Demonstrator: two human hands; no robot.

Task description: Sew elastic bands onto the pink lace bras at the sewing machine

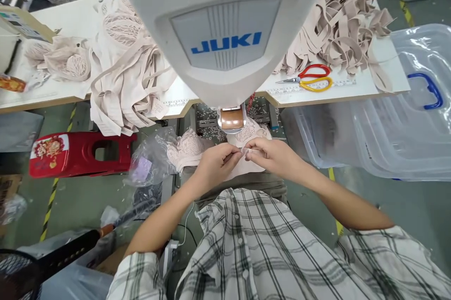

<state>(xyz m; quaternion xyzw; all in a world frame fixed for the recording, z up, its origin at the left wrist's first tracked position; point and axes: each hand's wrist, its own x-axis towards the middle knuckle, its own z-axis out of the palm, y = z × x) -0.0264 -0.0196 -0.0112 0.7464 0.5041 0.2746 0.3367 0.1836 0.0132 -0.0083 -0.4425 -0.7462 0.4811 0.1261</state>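
A pale pink lace bra (pixel 188 149) lies across my lap, below the head of a white JUKI sewing machine (pixel 225 79). My left hand (pixel 219 161) pinches the bra's fabric between thumb and fingers, just in front of the machine's needle area. Close beside it, my right hand (pixel 271 154) pinches the same fabric, fingertips nearly meeting those of the left. The small piece between the fingertips is too small to make out clearly. One lace cup shows behind the right hand, the other to the left of the left hand.
Pale bras (pixel 127 65) are heaped on the table's left side and overhang its edge. Fabric strips (pixel 338 32) pile up at the right, near red-and-yellow-handled scissors (pixel 313 79). A red plastic stool (pixel 81 152) stands at left; clear plastic bins (pixel 398 135) stand at right.
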